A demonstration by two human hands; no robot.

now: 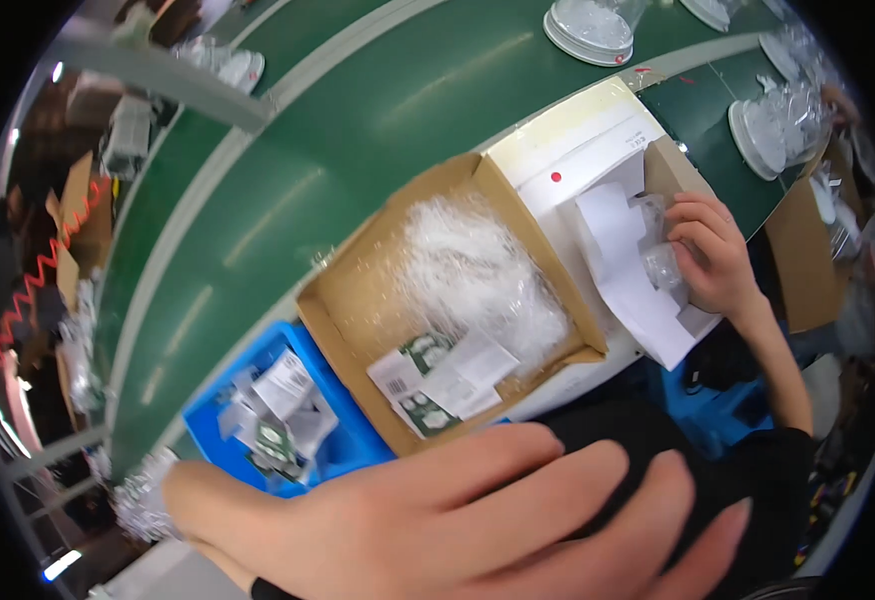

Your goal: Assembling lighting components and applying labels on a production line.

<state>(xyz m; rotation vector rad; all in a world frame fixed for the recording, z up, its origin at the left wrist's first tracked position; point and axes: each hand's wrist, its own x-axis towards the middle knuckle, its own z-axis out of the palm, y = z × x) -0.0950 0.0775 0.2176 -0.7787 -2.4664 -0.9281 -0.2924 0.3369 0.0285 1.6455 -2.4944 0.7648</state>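
Note:
My left hand [438, 525] is large and close in the foreground, stretched across the lower edge with its fingers apart; nothing shows in it. My right hand [713, 255] reaches into a small box [673, 165] at the right. Its bent fingers and thumb close around the edge of a clear plastic piece [663, 265], whose full shape is partly hidden. Beside that hand, a folded white paper sheet [618, 265] stands up in the box and hangs over its near side.
A shallow cardboard tray [343, 375] holds thin clear plastic bags [478, 270] and printed cards [418, 370]. Left of it is a blue bin [358, 440] with small packets. Behind runs a green conveyor [358, 130]; bagged round white items [588, 35] stand at the far right.

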